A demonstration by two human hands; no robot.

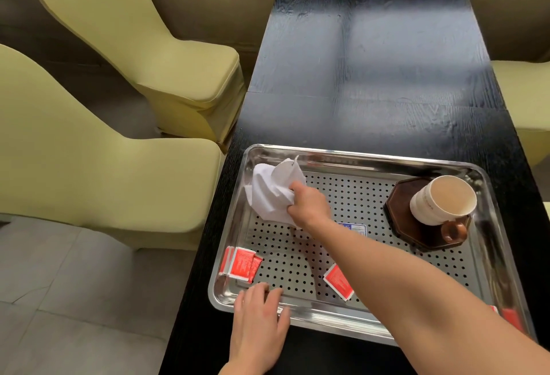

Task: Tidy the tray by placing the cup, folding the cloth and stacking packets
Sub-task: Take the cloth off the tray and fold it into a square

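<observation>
Bench [372, 76]: dark and glossy, and probably slick. The tray [357, 157] sits near its left edge, so a sideways shove could slide it toward the drop.

Tray: perforated steel floor with a raised rim. The left hand [259, 312] lies flat on the near rim with fingers straight, holding nothing. It only steadies the tray. If it lifts while the other hand tugs, the tray is likely to skate.

Right hand [309, 206]: reaches across to the far-left corner, with fingers closed around the cloth [270, 193]. The forearm crosses the middle of the tray low, so pulling back could sweep whatever lies beneath it.

Cloth: white and bunched into a crumpled wad, not yet folded. It sits at the far-left of the tray. One hand alone is unlikely to fold it. If it is shaken open, a trailing corner could drag loose packets or flick toward the cup.

Cup [440, 199]: far-right on a dark coaster [398, 196], handle facing near, apparently holding pale liquid. It is well away from the cloth, but a jolt to the tray could slop it.

Packets:
- The red stack [241, 264] at near-left is uneven and just beyond the left fingertips. It is easily toppled.
- One red packet [337, 282] lies loose beside the forearm.
- A blue-and-white one [354, 228] is half hidden under the forearm.
- More red packets [512, 318] show at the near-right corner, mostly covered. They are easy to miss when stacking.
</observation>
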